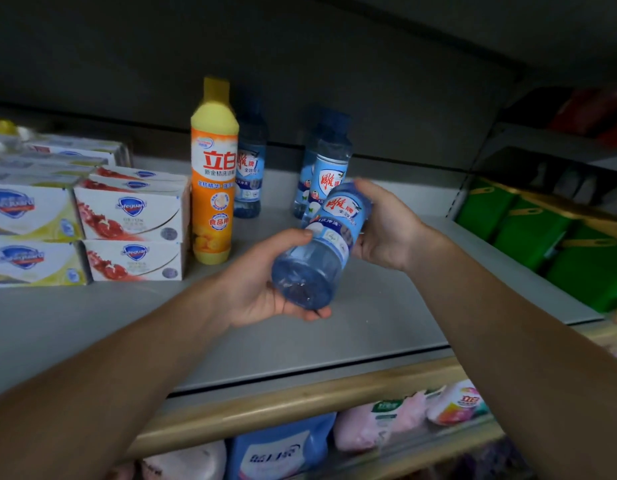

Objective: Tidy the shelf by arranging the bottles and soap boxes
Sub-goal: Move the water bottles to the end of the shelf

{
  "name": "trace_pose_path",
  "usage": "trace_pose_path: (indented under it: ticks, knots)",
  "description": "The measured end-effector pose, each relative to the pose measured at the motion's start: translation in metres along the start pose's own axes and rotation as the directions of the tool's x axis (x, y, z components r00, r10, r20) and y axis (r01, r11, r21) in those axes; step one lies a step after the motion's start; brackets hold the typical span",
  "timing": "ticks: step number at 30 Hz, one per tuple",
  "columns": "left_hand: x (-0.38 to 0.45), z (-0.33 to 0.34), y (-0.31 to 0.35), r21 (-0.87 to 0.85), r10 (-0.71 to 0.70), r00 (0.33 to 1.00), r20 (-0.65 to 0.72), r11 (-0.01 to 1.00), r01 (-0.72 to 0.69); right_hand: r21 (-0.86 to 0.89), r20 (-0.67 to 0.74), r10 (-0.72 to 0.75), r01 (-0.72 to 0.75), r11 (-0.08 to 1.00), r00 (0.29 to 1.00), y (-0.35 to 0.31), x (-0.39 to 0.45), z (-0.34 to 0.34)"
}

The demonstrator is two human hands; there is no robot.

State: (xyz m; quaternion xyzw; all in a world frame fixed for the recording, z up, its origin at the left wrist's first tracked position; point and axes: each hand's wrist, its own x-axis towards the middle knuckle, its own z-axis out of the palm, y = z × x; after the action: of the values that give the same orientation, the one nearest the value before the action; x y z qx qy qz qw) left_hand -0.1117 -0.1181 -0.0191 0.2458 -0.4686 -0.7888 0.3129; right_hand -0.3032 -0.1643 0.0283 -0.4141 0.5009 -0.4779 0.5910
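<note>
A blue bottle [321,251] lies tilted in the air above the grey shelf [386,306], its base towards me. My left hand [262,289] grips its base end from below. My right hand [386,226] holds its upper end. Behind it two more blue bottles [326,171] stand upright on the shelf. Further left a yellow and orange bottle [213,174] stands upright, with another blue bottle [250,168] just behind it. White soap boxes [134,223] are stacked at the left, touching the yellow bottle.
Green packs [542,237] fill the neighbouring shelf at the right. A wooden rail [300,403] runs along the shelf front. Below it lie pink and blue pouches [386,424]. More soap boxes [30,233] continue to the left edge.
</note>
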Motion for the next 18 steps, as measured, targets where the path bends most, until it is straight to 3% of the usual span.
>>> trace_pose_path:
  ticks: [2,4,7,8,11,13,15,16,18]
  knots:
    - [-0.002,-0.005,0.001,0.018,-0.010,0.999,0.054,1.000,0.009,0.145,0.111,-0.044,0.027,0.989,0.993,0.000,-0.009,-0.007]
    - [-0.002,-0.008,0.000,0.049,-0.005,0.996,0.091,0.999,0.001,0.175,0.161,-0.122,0.093,0.980,0.979,-0.002,-0.019,-0.011]
    - [0.006,-0.009,-0.005,0.074,0.117,0.993,-0.013,0.991,-0.115,-0.022,0.076,-0.292,0.295,0.955,0.953,-0.016,-0.029,-0.009]
    - [0.010,-0.010,-0.007,0.195,0.224,0.971,-0.081,0.959,-0.204,-0.141,0.032,-0.352,0.353,0.925,0.936,-0.020,-0.031,-0.006]
    - [0.017,-0.007,-0.014,0.703,0.542,0.834,-0.108,0.635,-0.321,-0.390,-0.137,-0.498,0.415,0.822,0.856,-0.026,-0.032,0.009]
    - [0.019,-0.007,-0.018,0.797,0.630,0.764,-0.140,0.529,-0.290,-0.479,-0.187,-0.542,0.406,0.778,0.819,-0.023,-0.030,0.020]
    - [0.018,-0.008,-0.018,0.768,0.638,0.750,-0.174,0.564,-0.302,-0.526,-0.177,-0.550,0.394,0.754,0.816,-0.023,-0.030,0.026]
    - [0.017,-0.008,-0.017,0.676,0.599,0.778,-0.191,0.655,-0.338,-0.500,-0.147,-0.525,0.395,0.771,0.838,-0.024,-0.030,0.027]
    - [0.013,-0.006,-0.013,0.295,0.403,0.891,-0.208,0.894,-0.336,-0.313,-0.056,-0.408,0.372,0.874,0.911,-0.026,-0.030,0.024]
